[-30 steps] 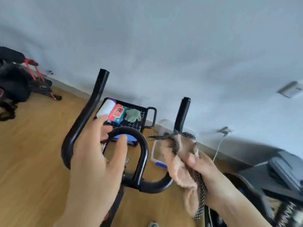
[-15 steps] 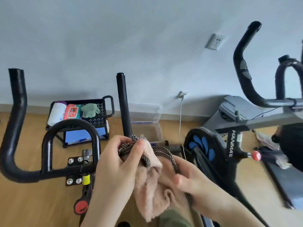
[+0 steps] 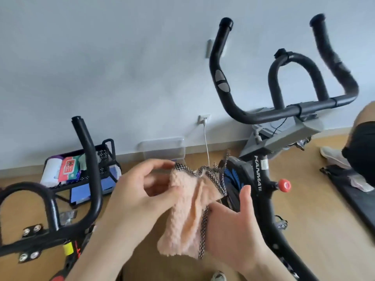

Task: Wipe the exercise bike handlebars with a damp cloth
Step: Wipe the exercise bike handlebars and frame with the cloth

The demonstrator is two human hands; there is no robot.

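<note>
A fluffy peach cloth with a black-and-white checked trim hangs between my two hands in the lower middle. My left hand pinches its upper left corner. My right hand holds its lower right edge, thumb raised. Black handlebars of the nearer bike stand at the lower left, apart from the cloth. A second bike's black handlebars rise at the upper right, above a frame marked HANMA.
A black mesh cart with a paper roll and wipe packs stands by the wall at left. A clear plastic box and a plugged-in white cable are behind the cloth. Another person's leg is at the right edge, near a dark mat.
The view has swung right, bringing the second bike fully into sight. My hands came off the near handlebar and now spread the cloth out between them.
</note>
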